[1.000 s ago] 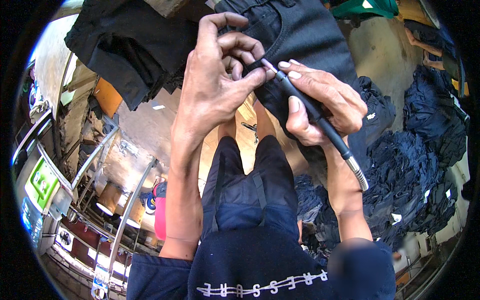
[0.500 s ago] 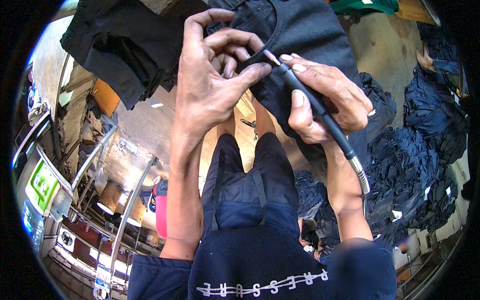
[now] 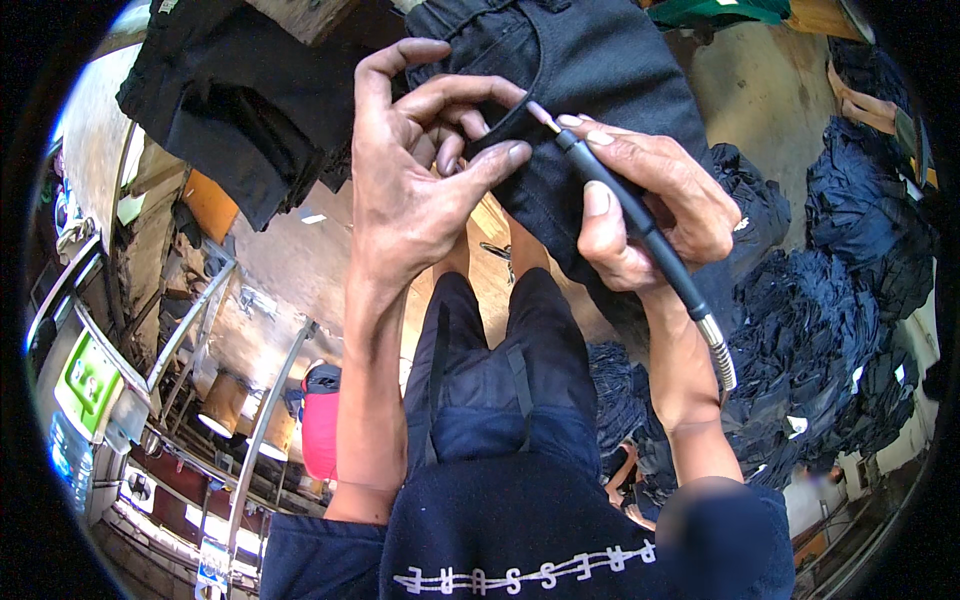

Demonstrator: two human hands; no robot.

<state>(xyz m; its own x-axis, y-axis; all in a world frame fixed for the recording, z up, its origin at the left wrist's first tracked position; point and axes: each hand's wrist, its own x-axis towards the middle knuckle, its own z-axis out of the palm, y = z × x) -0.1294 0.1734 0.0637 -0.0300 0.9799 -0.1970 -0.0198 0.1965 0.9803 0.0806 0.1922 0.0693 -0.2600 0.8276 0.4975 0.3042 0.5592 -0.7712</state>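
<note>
A pair of black trousers (image 3: 625,65) hangs or lies in front of me, its curved pocket edge and waistband near the top. My left hand (image 3: 415,190) is at that pocket, index finger along the opening and thumb lower on the cloth, holding the edge between them. In my right hand (image 3: 675,205) is a pen-shaped grinder (image 3: 632,205), gripped between thumb and fingers. It has a black body, a pinkish tip and a spring-sleeved cable end. Its tip meets the pocket edge beside my left index fingertip; whether it presses on the cloth I cannot tell.
Another black garment (image 3: 235,130) hangs at the upper left. Large heaps of dark clothes (image 3: 800,330) cover the floor on the right. Metal rails (image 3: 265,430) and a green tray (image 3: 90,385) stand at the left. Another person's arm (image 3: 865,108) shows at the far right.
The waistband and pocket show a little more fully at the top. My left hand has shifted slightly down and left, its thumb further from the grinder tip. The right hand keeps its grip.
</note>
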